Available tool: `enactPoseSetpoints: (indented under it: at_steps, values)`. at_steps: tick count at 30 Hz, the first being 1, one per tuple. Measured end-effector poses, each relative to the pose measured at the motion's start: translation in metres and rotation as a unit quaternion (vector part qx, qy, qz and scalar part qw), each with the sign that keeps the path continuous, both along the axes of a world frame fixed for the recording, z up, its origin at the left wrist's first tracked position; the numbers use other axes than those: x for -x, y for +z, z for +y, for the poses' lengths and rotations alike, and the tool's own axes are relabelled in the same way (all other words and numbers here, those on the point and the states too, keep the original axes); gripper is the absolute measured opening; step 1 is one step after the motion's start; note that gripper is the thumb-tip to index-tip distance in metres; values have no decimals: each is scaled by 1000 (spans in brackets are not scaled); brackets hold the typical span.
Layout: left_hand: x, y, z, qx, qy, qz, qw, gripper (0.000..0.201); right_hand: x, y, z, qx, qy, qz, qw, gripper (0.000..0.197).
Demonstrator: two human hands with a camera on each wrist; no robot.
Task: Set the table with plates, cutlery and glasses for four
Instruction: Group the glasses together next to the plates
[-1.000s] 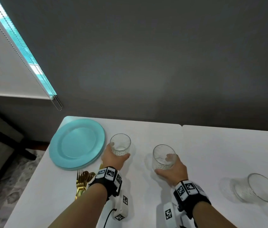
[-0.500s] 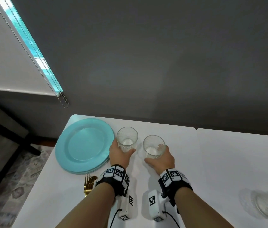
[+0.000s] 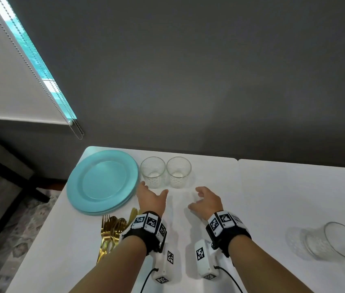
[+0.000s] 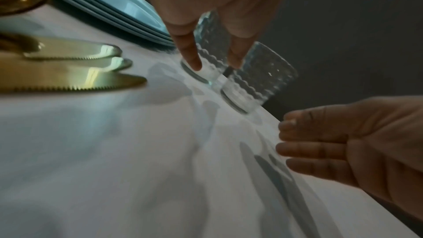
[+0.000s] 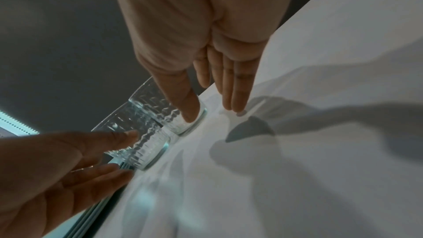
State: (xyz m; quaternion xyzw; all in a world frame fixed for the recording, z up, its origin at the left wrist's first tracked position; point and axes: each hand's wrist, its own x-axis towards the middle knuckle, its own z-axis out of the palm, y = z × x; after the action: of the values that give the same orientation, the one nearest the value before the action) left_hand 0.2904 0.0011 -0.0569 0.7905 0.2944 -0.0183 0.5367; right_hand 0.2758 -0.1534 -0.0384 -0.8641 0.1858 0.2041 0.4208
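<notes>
With two glasses (image 3: 165, 171) standing side by side on bench (image 3: 273, 199) beside stacked plates (image 3: 101, 180); left hand (image 3: 151, 198) and right hand (image 3: 206, 200) released, fingers slack, holding nothing; gathering step judged; next: fetch tipped glass (image 3: 334, 243).

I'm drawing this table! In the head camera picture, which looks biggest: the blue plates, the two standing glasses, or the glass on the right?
1. Plates.
2. Right glass, though it is nearer the camera.
3. Left glass and middle glass, which look alike.
</notes>
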Motion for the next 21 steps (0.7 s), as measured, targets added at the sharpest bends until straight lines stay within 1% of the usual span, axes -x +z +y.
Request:
enactPoseSetpoints:
  at_steps: [3,6,8,10,14,15,16,18,21]
  values:
    - [19,5,-31,7,5,0,1000,83,29,0,-30,13,-12,8,1000,54]
    - [42,5,-75,21,-33,7,999,80,61,0,-75,14,-53,16,998,38]
    - [58,5,-110,31,-84,20,996,79,85,-2,-114,0,-116,20,993,26]
    - [74,5,-147,47,-142,32,988,77,110,0,-155,-8,-178,17,984,20]
    - [105,8,-222,40,-271,37,961,79,162,1,-235,28,-259,44,965,7]
    - [111,8,-238,35,-296,36,954,81,175,-1,-253,37,-273,56,960,8]
    - [116,9,-254,33,-319,36,947,84,186,-3,-270,44,-291,66,954,13]
    - [123,8,-281,33,-352,44,934,90,204,-9,-300,50,-347,70,934,29]
    - [126,2,-311,24,-382,56,922,100,216,-8,-332,35,-423,47,904,57]
